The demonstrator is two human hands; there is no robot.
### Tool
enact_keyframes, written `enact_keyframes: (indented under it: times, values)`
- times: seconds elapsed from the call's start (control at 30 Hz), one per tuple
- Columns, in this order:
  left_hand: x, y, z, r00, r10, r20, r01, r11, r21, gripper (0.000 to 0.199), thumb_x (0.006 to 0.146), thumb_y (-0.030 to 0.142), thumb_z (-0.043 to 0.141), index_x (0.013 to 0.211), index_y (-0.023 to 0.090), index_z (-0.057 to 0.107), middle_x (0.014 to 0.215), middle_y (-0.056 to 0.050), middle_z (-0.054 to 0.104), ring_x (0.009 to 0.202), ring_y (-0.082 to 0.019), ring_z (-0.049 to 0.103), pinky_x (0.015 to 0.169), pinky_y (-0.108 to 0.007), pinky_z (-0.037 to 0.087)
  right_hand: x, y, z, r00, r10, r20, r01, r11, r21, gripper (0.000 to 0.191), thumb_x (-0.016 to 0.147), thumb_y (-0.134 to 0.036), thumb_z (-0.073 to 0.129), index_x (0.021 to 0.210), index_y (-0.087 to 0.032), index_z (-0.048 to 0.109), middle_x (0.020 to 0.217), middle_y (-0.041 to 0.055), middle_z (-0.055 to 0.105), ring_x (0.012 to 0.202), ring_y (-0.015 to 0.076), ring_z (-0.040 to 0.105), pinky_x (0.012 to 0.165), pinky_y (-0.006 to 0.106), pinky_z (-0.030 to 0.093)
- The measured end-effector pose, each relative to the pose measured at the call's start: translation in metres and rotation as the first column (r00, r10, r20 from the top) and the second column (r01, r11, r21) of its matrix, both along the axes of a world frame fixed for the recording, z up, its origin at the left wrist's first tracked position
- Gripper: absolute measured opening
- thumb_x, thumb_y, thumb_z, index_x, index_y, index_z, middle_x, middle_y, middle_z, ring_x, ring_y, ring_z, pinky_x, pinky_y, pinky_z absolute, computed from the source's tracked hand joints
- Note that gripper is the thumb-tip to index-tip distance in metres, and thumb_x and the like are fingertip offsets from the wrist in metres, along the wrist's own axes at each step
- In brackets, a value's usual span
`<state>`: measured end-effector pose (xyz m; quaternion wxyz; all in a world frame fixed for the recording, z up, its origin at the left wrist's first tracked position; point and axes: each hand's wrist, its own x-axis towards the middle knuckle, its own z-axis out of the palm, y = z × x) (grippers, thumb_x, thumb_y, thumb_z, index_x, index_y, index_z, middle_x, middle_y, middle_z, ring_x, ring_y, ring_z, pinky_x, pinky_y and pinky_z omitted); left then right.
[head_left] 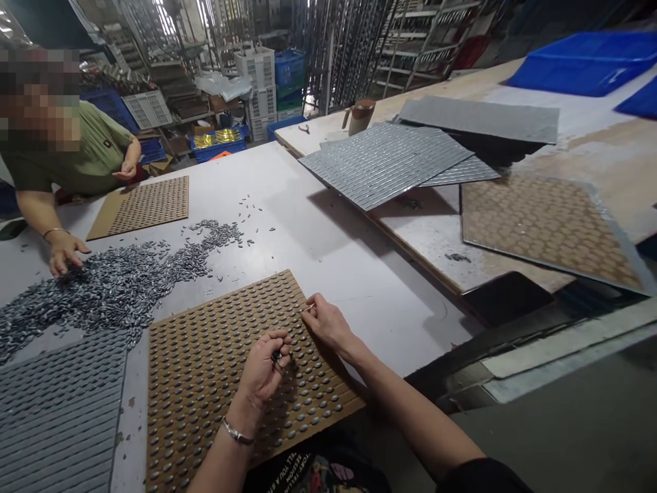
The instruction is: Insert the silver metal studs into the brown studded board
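Brown board (354, 400) is flat on the white table (395, 342), right under both hands; its studs' (335, 398) long axes run roughly side to side. L hand (264, 366) is nearer the board's middle, fingers curled round a few dark pcs (277, 357). R hand (327, 323) is at the board's right edge near the far corner, fingertips pinched tgt, can't tell on what. Loose metal pile (123, 281) is beyond-left of the board w/ a co-worker's hand (66, 253) on it. Racks (423, 38) n crates (258, 72) in the bg past the board.
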<state>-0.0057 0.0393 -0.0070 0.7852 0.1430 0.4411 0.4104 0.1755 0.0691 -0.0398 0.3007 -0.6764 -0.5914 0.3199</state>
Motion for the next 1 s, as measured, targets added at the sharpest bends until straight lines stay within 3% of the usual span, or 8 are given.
enact_keyframes:
  times: [0.1,0.17,0.27,0.4,0.53,0.7,0.83,1.0]
  values:
    - [0.002,-0.003,0.004,1.000,-0.029,0.002,0.029,1.000,0.002,0.028,0.066,0.017,0.076,0.088,0.012,0.058,0.079,-0.004,0.061,0.053,-0.004,0.045,0.039,-0.013,0.027,-0.002,-0.022,0.013,0.979,0.014,-0.202,0.009,0.994,0.112,0.013,0.088,-0.031,0.053,0.090,-0.020,0.059,0.072,-0.0011,0.062,0.065,0.0143,0.055,0.062,0.025,0.042]
    - [0.006,-0.006,0.005,0.999,-0.048,-0.003,0.048,0.999,0.020,0.030,0.066,0.020,0.077,0.088,0.013,0.057,0.077,-0.004,0.062,0.052,-0.005,0.045,0.039,-0.013,0.028,-0.006,-0.039,0.023,0.959,0.109,-0.262,-0.066,0.983,0.169,0.015,0.089,-0.031,0.053,0.086,-0.020,0.063,0.080,0.0017,0.065,0.073,0.0156,0.058,0.068,0.027,0.046]
    - [0.013,-0.011,0.005,0.993,-0.107,-0.051,0.110,0.992,0.062,0.029,0.066,0.024,0.076,0.088,0.013,0.058,0.064,0.001,0.057,0.049,-0.006,0.045,0.039,-0.014,0.029,-0.013,-0.059,0.034,0.950,0.221,-0.222,-0.168,0.958,0.234,0.016,0.089,-0.028,0.054,0.095,-0.023,0.068,0.089,0.0045,0.065,0.084,0.0177,0.059,0.076,0.030,0.048]
    - [0.020,-0.015,0.003,0.984,-0.156,-0.088,0.162,0.984,0.077,0.026,0.069,0.027,0.071,0.086,0.014,0.057,0.058,0.003,0.053,0.046,-0.007,0.045,0.038,-0.016,0.031,-0.016,-0.069,0.037,0.966,0.248,-0.067,-0.222,0.938,0.265,0.018,0.091,-0.026,0.052,0.095,-0.025,0.070,0.092,0.0061,0.062,0.088,0.0185,0.056,0.080,0.032,0.047]
    - [0.019,-0.014,0.003,0.991,-0.126,-0.051,0.126,0.992,-0.005,0.023,0.067,0.020,0.071,0.085,0.015,0.056,0.066,0.000,0.058,0.049,-0.007,0.049,0.038,-0.015,0.031,-0.007,-0.062,0.033,0.967,0.220,-0.132,-0.178,0.946,0.270,0.016,0.091,-0.025,0.051,0.087,-0.021,0.065,0.088,0.0055,0.063,0.085,0.0177,0.058,0.078,0.031,0.047]
    - [0.010,-0.011,-0.001,0.993,-0.110,-0.031,0.109,0.993,-0.036,0.027,0.071,0.022,0.076,0.091,0.010,0.062,0.076,-0.005,0.060,0.053,-0.004,0.046,0.039,-0.012,0.029,0.007,-0.034,0.014,0.979,0.037,-0.201,-0.017,0.995,0.102,0.013,0.085,-0.025,0.053,0.087,-0.020,0.065,0.082,0.0013,0.068,0.076,0.0161,0.061,0.071,0.028,0.047]
    - [0.004,-0.011,-0.005,0.993,-0.103,-0.053,0.103,0.995,-0.014,0.039,0.071,0.030,0.078,0.101,0.009,0.065,0.073,-0.001,0.054,0.052,-0.004,0.044,0.038,-0.013,0.027,0.006,-0.016,-0.002,0.992,0.059,-0.111,-0.060,0.998,0.003,0.015,0.081,-0.021,0.053,0.080,-0.021,0.068,0.077,-0.0004,0.070,0.072,0.0161,0.062,0.069,0.027,0.045]
    - [0.002,-0.010,-0.002,0.996,-0.072,-0.046,0.072,0.997,-0.005,0.038,0.066,0.021,0.080,0.099,0.010,0.066,0.073,0.000,0.053,0.058,-0.006,0.047,0.042,-0.014,0.033,0.000,-0.008,-0.008,0.995,0.041,0.093,-0.039,0.999,-0.024,0.014,0.079,-0.016,0.052,0.079,-0.021,0.066,0.081,0.0031,0.070,0.075,0.0179,0.061,0.068,0.027,0.042]
